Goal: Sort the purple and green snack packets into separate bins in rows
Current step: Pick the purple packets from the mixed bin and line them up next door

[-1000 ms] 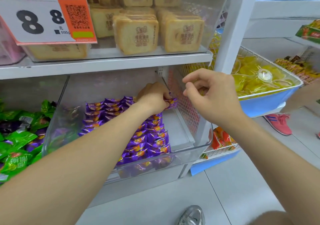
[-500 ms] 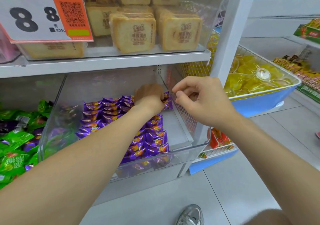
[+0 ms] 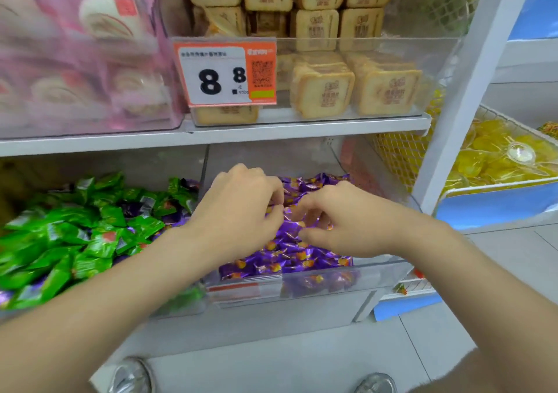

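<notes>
Purple snack packets (image 3: 287, 256) lie in rows in a clear bin (image 3: 377, 275) on the lower shelf. My left hand (image 3: 241, 208) and my right hand (image 3: 341, 223) both rest on top of these rows, fingers curled down among the packets. Whether either hand grips a packet is hidden by the fingers. To the left, a second clear bin (image 3: 181, 302) holds a loose heap of green packets (image 3: 75, 235) with a few purple ones mixed in.
Above, a white shelf (image 3: 302, 130) carries a clear box of toast-shaped biscuits (image 3: 356, 87), a price tag (image 3: 225, 74) and pink packs (image 3: 84, 54). A white upright (image 3: 459, 120) stands right of the purple bin. A blue basket (image 3: 498, 202) of yellow sweets lies beyond it.
My view has shifted left and up. Both hands have come down from the bin's back right corner onto the middle of the purple rows.
</notes>
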